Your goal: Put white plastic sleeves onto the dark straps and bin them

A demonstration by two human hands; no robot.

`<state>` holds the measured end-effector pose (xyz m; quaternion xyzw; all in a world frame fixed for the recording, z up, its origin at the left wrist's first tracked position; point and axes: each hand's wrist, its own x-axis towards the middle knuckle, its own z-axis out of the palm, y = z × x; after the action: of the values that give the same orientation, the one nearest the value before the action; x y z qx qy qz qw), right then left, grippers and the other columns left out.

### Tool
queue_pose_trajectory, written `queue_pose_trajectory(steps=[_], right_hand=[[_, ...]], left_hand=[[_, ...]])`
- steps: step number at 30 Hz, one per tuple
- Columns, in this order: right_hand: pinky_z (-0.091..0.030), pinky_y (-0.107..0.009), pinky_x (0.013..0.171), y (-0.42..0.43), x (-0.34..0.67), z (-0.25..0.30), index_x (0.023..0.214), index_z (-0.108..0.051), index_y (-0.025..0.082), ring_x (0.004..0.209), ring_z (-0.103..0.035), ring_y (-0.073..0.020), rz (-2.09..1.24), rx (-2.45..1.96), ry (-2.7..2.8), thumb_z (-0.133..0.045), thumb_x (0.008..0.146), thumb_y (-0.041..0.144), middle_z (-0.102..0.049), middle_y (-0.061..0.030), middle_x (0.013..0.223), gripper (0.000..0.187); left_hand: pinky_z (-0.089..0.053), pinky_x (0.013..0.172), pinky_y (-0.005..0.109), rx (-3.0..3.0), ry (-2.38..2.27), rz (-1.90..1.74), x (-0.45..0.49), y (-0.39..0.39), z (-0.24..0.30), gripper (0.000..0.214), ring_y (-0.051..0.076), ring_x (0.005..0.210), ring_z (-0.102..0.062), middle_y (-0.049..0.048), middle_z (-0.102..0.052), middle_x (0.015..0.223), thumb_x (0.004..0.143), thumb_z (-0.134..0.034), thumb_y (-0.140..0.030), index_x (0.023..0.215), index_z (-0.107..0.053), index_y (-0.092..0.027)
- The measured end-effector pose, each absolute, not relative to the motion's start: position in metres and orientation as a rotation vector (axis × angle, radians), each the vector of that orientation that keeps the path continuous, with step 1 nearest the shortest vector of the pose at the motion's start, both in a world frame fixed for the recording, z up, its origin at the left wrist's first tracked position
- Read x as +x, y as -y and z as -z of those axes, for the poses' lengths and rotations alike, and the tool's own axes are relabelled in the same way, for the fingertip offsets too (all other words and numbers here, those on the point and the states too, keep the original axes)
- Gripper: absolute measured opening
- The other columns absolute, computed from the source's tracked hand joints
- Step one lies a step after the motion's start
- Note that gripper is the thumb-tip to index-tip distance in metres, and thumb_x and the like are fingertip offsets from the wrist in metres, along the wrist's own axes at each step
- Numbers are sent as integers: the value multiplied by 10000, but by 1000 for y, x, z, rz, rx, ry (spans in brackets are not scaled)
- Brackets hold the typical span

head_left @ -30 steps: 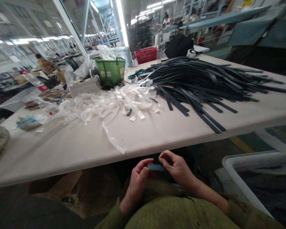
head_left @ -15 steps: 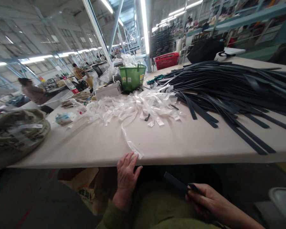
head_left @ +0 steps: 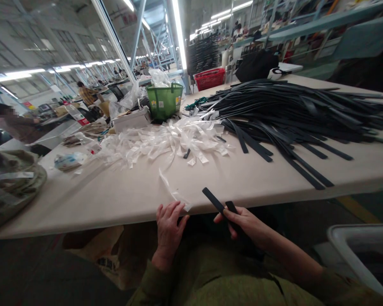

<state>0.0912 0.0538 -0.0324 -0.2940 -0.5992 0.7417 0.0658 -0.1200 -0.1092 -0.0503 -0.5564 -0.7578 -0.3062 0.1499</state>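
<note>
My right hand point(head_left: 241, 221) is closed on a black strap point(head_left: 216, 201), whose ends stick up over the near edge of the table point(head_left: 115, 199). My left hand point(head_left: 169, 227) rests at that edge with fingers spread, its fingertips on the end of a clear plastic strip point(head_left: 170, 189) that trails towards me. A big heap of black straps point(head_left: 290, 110) covers the right half of the table. A pile of clear plastic strips point(head_left: 166, 140) lies in the middle.
A green basket point(head_left: 164, 102) and a white box point(head_left: 127, 121) stand behind the plastic pile, a red basket point(head_left: 210, 78) and black bag point(head_left: 257, 66) farther back. An olive bundle point(head_left: 9, 182) sits at the left. A white bin point(head_left: 360, 250) is at my lower right. People work in the distance.
My hands, together on the strap a second ago, have parted. The left went to the table edge and the plastic strip; the right swung out, then lifted the strap to the edge.
</note>
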Motion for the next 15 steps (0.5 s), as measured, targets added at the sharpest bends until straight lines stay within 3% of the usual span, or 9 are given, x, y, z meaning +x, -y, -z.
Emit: queue_pose_trajectory(steps=[3,9,13,15], right_hand=[[-295,-237,518,-50,82,32,975,-746,137,436,-424,-99,-2267,-875,1778,-568,827,702,-500,47,458,610],[-340,-228,508,-55,69,27,1037,-735,125,416,-452,-102,-2267,-836,1790,-575,829,676,-509,50,455,610],[-387,-232,505,-56,69,27,1045,-719,140,426,-489,-108,-2083,-789,1886,-491,904,619,-587,22,537,549],[-459,-254,569,-51,72,27,1004,-721,172,534,-590,-126,-1833,-647,2086,-487,940,504,-727,-62,865,411]], left_hand=[[-318,1061,442,-1607,2143,933,-126,107,50,125,202,922,-673,18,-752,946,909,-596,-202,892,-705,-261],[-333,1069,448,-1613,2111,1164,-114,113,52,74,208,929,-673,32,-745,971,877,-633,-221,928,-682,-241],[-481,763,337,-1334,2492,1586,-103,124,62,192,207,742,-645,33,-707,761,862,-630,-377,783,-684,-211],[-471,647,292,-1154,2747,1926,-97,125,67,293,186,651,-619,32,-693,704,860,-603,-450,753,-696,-193]])
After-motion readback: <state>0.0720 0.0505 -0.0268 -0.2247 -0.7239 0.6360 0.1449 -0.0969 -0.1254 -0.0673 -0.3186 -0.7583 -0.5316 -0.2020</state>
